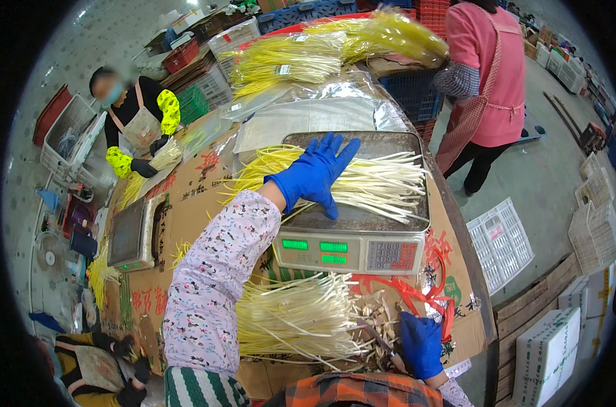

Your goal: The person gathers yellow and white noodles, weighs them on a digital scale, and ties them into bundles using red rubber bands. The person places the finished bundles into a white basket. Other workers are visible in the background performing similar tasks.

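My left hand [315,175], in a blue glove, lies with its fingers spread over a bunch of pale yellow stalks [379,183]. These long, thin stalks, probably garlic chives, rest on the metal pan of a digital scale [348,254] with lit green displays. Nearer to me, a larger heap of the same stalks [297,320] covers the cardboard, white ends to the right. Beside scraps of trimmed stalk [381,325] is my right hand [422,343], also gloved in blue; a dark, narrow tool, seemingly a knife [376,336], reaches from its side, the grip partly hidden.
Red plastic ribbon [445,305] lies at the right table edge. A second scale [130,236] stands left. Bagged stalks [287,56] are piled at the far end. Co-workers stand at the left [140,117], lower left [97,366] and upper right [491,76]. A white crate [501,244] is on the floor.
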A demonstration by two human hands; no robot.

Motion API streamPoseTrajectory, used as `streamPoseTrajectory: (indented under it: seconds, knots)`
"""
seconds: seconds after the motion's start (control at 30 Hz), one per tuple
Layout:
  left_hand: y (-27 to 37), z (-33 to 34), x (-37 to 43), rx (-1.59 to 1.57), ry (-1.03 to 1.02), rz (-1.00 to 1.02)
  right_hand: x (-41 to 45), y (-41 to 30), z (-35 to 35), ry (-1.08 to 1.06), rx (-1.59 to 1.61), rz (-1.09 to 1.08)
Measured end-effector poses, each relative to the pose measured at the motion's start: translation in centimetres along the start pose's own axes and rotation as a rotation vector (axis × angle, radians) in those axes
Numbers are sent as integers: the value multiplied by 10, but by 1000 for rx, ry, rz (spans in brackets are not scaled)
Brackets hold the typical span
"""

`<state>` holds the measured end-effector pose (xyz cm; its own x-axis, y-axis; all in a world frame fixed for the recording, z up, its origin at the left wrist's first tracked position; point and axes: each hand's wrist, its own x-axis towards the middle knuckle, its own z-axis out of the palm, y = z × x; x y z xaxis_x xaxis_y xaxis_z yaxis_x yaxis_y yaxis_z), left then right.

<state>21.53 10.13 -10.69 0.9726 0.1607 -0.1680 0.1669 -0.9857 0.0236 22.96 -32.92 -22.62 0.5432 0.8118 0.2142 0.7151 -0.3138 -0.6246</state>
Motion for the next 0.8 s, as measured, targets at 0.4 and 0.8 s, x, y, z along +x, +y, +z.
streamPoseTrajectory:
  seconds: [0.4, 0.8]
  knots:
    - [4, 33, 10, -47, 203, -97, 8, 14, 11, -47, 3, 22]
    - [-6, -1, 0, -141, 321, -124, -4, 26, 19, -68, 73, 57]
